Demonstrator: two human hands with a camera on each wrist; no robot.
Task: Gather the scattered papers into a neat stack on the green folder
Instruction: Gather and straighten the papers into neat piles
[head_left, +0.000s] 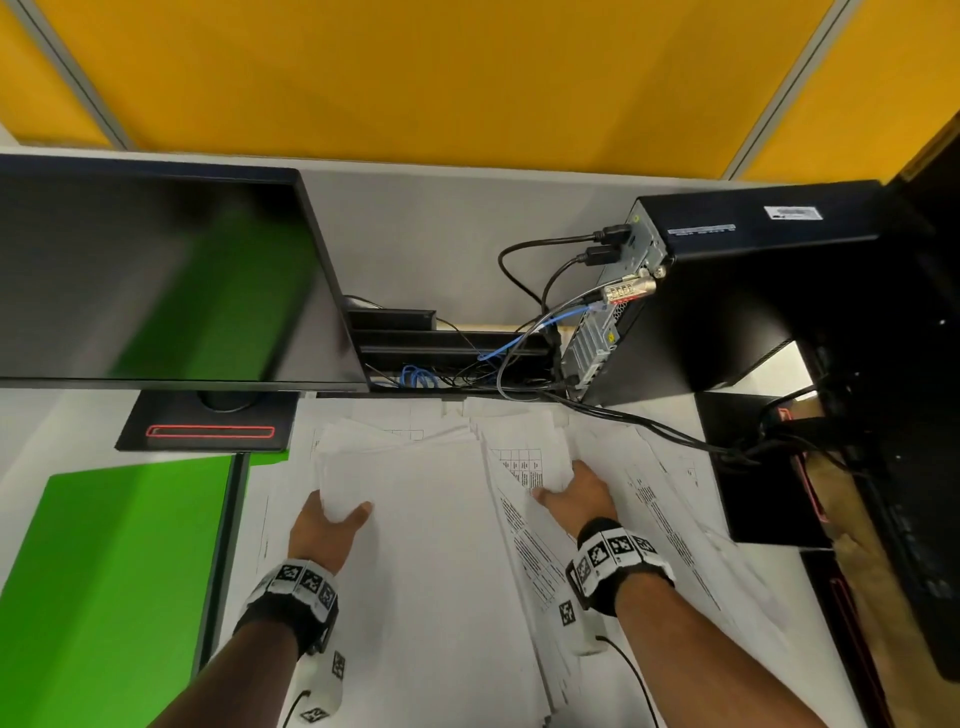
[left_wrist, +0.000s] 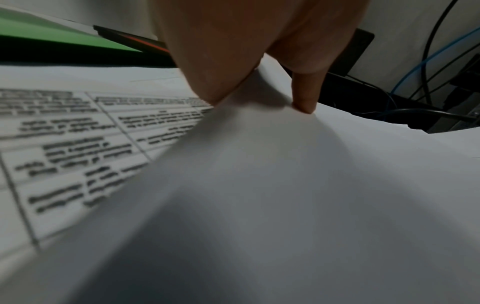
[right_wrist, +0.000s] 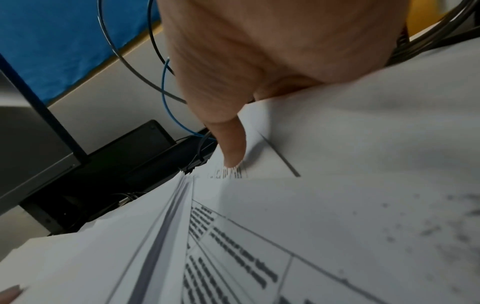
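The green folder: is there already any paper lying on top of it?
No. In the head view the green folder shows a bare green face, while the papers lie beside it on the desk, held by both hands.

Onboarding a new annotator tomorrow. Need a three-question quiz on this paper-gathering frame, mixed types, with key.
1. True or false: the papers already lie stacked on the green folder.
2. The left hand is: A) resting on the folder B) gripping sheets C) touching the monitor.
3. Which side of the papers is the desktop computer on?

Key: 1 false; 2 B; 3 the person's right.
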